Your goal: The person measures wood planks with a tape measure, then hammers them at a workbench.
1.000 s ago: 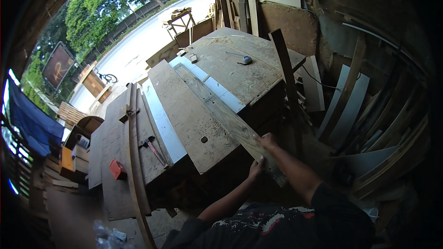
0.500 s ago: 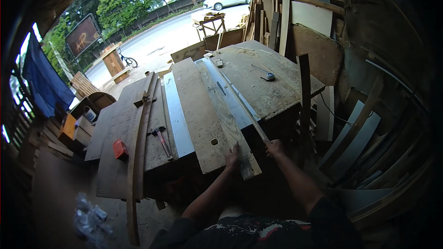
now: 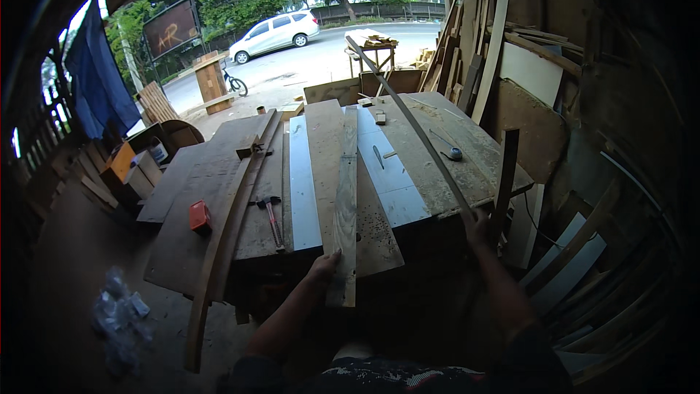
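My left hand (image 3: pixel 325 266) is closed around the near end of a grey-grained wooden plank (image 3: pixel 345 208), which lies lengthwise over a wide brown board (image 3: pixel 375 230) on the workbench (image 3: pixel 477 186). In my right hand (image 3: pixel 477 226) is the near end of a long thin wooden strip (image 3: pixel 415 122). The strip slants up and away to the left, its far end raised above the bench. White panels (image 3: pixel 399 201) show beside the board, bearing a slim dark tool (image 3: pixel 378 157) and a small wood piece (image 3: pixel 389 155). A tape measure (image 3: pixel 455 154) sits farther right.
A claw hammer (image 3: pixel 273 220) and a red box (image 3: pixel 199 217) lie left on the bench. Long beams (image 3: pixel 211 277) overhang its near edge. An upright post (image 3: pixel 504 182) stands close by my right hand. Leftover boards (image 3: pixel 576 248) lean at the right; plastic bags (image 3: pixel 120 314) lie on the floor.
My right hand has lifted the strip off the panels and carried it right. The plank under my left hand has swung left over the board. The view has turned, and a car outside has moved left.
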{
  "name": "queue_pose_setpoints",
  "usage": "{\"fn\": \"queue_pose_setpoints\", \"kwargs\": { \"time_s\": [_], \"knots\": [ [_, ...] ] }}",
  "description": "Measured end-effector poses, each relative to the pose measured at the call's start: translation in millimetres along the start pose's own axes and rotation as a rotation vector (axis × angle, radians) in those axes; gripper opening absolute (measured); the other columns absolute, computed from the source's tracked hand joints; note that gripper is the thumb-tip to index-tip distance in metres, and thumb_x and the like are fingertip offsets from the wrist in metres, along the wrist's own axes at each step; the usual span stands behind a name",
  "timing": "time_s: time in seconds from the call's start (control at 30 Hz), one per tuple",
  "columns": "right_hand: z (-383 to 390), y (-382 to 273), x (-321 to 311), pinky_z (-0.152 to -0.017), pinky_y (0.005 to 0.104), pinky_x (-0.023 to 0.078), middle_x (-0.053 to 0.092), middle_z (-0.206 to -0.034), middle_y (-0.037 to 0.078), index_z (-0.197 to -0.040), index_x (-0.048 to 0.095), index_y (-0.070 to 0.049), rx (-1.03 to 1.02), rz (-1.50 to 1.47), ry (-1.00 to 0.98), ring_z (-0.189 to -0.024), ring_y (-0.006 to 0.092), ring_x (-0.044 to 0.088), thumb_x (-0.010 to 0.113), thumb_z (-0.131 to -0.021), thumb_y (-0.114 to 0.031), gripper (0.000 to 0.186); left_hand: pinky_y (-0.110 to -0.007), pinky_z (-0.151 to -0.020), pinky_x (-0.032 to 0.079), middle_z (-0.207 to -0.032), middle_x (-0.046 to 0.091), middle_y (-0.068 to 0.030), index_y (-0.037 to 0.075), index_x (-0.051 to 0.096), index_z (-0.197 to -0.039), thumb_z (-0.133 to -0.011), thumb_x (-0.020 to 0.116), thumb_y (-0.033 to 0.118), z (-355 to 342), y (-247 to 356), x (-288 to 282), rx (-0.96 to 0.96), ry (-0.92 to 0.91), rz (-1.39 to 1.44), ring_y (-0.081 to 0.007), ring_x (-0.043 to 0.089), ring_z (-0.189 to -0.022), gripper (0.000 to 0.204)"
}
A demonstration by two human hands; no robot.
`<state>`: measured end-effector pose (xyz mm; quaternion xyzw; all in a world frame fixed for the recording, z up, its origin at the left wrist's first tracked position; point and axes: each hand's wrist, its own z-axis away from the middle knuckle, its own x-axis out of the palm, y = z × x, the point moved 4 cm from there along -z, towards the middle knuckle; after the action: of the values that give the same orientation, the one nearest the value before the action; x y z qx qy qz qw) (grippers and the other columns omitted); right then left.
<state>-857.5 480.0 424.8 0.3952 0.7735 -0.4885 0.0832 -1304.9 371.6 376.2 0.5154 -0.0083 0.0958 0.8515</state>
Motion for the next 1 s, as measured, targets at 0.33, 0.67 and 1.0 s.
{"fn": "queue_pose_setpoints", "kwargs": {
  "time_s": [0.33,0.67,1.0],
  "knots": [
    [-78,-321,-135,-0.107,0.0476,0.036,0.042,-0.142,0.016,-0.125,0.056,-0.011,-0.678,-0.133,0.344,-0.132,0.0346,0.041,0.066,-0.088,-0.035,0.045,-0.041,-0.075,0.048,-0.100,0.065,-0.0148,-0.006,0.060,-0.115,-0.098,0.045,0.050,18,-6,-18,-0.045,0.261,-0.236,-0.0241,0.062,-0.084,0.060],
    [121,68,-70,-0.092,0.0386,0.046,0.059,-0.114,0.016,-0.101,0.064,-0.001,0.067,-0.009,-0.152,-0.106,0.0297,0.058,0.070,-0.083,-0.021,0.027,-0.038,-0.068,0.048,-0.085,0.064,-0.0099,-0.006,0.064,-0.095,-0.096,0.046,0.054,68,3,-38,0.034,0.344,-0.120,-0.0176,0.058,-0.073,0.063],
    [121,140,-80,-0.088,0.0397,0.048,0.058,-0.113,0.015,-0.109,0.063,-0.004,0.470,0.028,-0.057,-0.101,0.0289,0.060,0.073,-0.082,-0.029,0.039,-0.031,-0.057,0.041,-0.070,0.055,-0.0001,-0.002,0.061,-0.080,-0.097,0.049,0.051,48,13,-180,0.293,0.655,-0.193,-0.0095,0.047,-0.062,0.057]
  ]
}}
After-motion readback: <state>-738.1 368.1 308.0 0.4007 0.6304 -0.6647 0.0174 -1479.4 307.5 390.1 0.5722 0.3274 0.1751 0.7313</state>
